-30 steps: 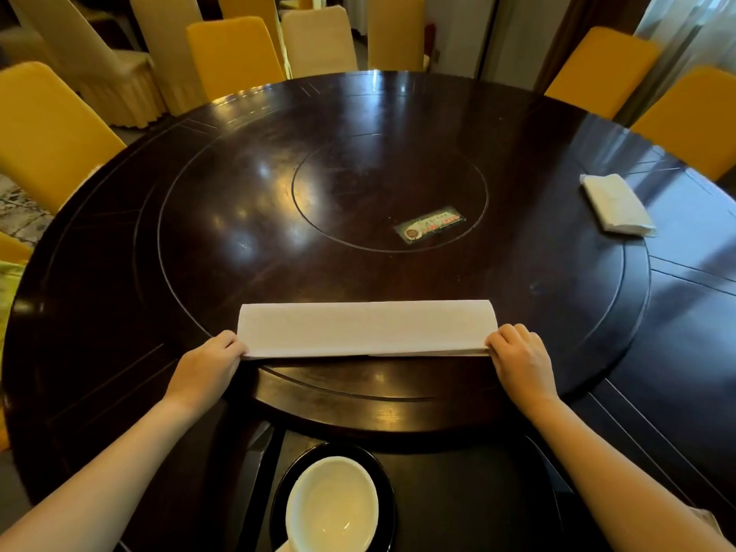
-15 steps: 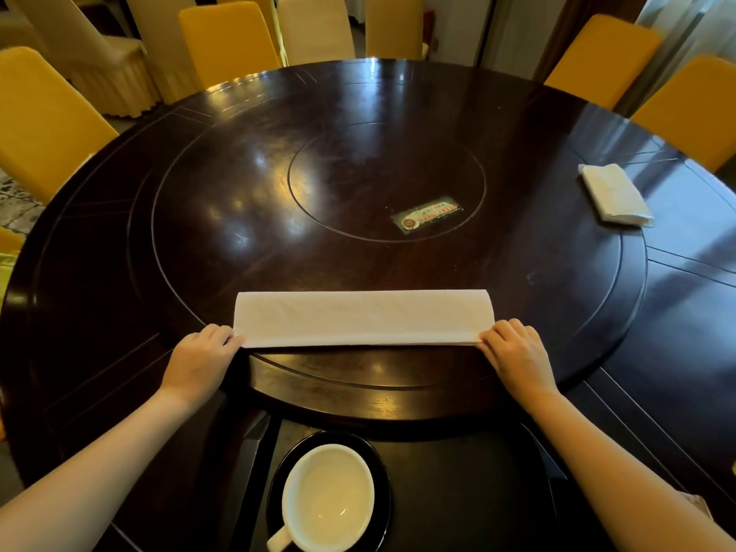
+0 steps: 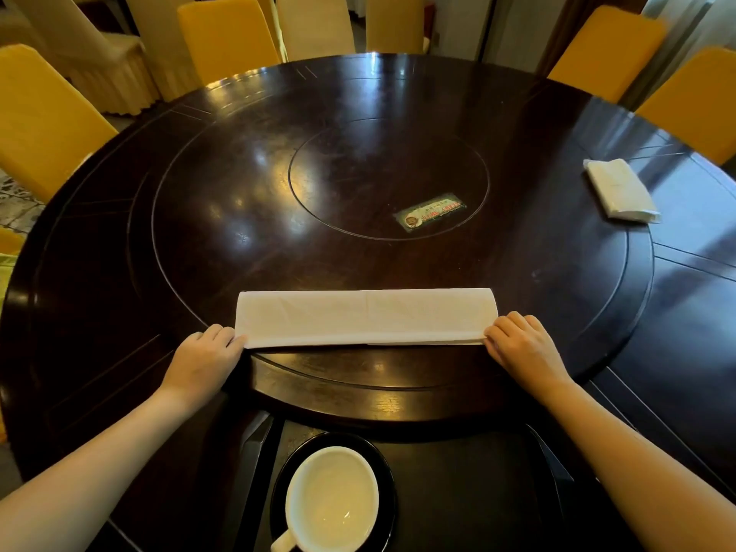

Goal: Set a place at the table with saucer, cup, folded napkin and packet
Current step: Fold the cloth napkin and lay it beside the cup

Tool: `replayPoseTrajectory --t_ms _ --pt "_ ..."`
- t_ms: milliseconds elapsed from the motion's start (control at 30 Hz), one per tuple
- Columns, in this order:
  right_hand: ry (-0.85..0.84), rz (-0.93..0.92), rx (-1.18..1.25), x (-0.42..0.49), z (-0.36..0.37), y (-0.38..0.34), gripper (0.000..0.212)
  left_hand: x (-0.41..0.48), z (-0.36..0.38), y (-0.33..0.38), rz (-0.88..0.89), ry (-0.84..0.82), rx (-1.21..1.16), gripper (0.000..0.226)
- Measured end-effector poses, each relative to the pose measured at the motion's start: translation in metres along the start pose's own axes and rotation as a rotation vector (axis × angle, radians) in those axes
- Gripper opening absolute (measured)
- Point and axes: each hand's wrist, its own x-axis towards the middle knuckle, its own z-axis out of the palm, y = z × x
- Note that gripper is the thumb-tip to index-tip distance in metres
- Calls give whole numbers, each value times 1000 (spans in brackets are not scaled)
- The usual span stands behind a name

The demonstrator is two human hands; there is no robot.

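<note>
- Bare left hand [image 3: 201, 362] and bare right hand [image 3: 525, 350]: no rings, gloves or watch visible.
- Both forearms bare, no sleeves in view.

Napkin [image 3: 364, 317]: plain white. Cup [image 3: 331, 499]: cream-white. Saucer [image 3: 384, 478]: black. Table [image 3: 239, 201]: dark brown, glossy, inlaid rings. Packet [image 3: 435, 215]: green, red print. Chairs [image 3: 40, 117]: yellow covers, some cream. Second napkin [image 3: 619, 191]: white.

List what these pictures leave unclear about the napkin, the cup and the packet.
- Head view, napkin: the left hand and right hand cover its near corners, hiding each grip.
- Cup: handle cut off by the bottom edge.
- Packet: print too small to read.
</note>
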Motion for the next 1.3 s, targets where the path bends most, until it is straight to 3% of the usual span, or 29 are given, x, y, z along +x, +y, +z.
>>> replayPoseTrajectory --t_ms 167,333,500,667,733,833,1033,1300 --pt "-10 -46 -10 -4 -2 1 17 3 1 0 41 19 25 22" --pt "22 -40 -12 -1 -1 0 9 5 -3 -1 76 49 -45 35" --pt "66 53 32 7 0 1 11 8 -5 0 117 31 -22 7" --pt "55 122 48 18 2 2 13 15 -5 1 150 36 10 36" --pt "35 125 49 18 3 4 18 18 -7 2 168 24 19 36" --pt "9 94 53 14 4 7 30 19 -10 1 186 26 19 14" --pt "0 -22 62 -1 6 9 32 20 -16 -1 233 50 0 26" --pt "45 -12 74 -7 9 8 24 12 -8 0 203 103 -3 40"
